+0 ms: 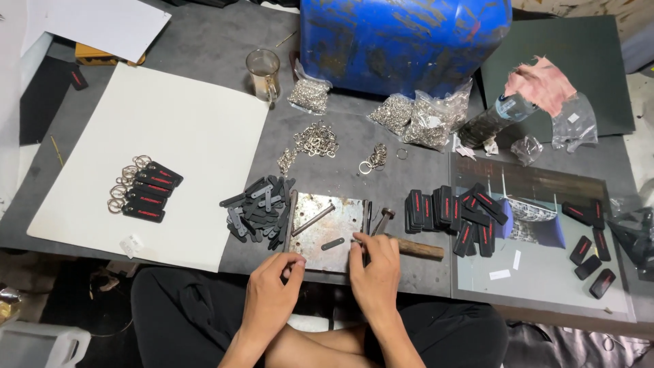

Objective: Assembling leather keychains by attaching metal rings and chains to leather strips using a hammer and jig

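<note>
**Hands at the metal plate, one strap on it**

Count: one worn metal plate lies on the grey table at the near edge, directly before the person. On it lie one dark strap and one thin metal rod. One hammer rests just right of the plate, its wooden handle pointing right. Five finished black key tags with rings lie in a row on the white sheet, left. Four black tags sit apart on the glass panel, far right. Three clear bags of metal rings stand before the blue drum; one glass mug stands to their left.

Not countable: the heap of dark straps left of the plate and the stack of black tags right of it overlap too much. The drum is cut off at the top edge.

Left hand: fingers curled narrow, tips pinched at the plate's near left corner; whether they hold something small there cannot be told. Right hand: fingers closed together, tips touching the plate's right edge near the strap, covering part of the hammer handle.
</note>
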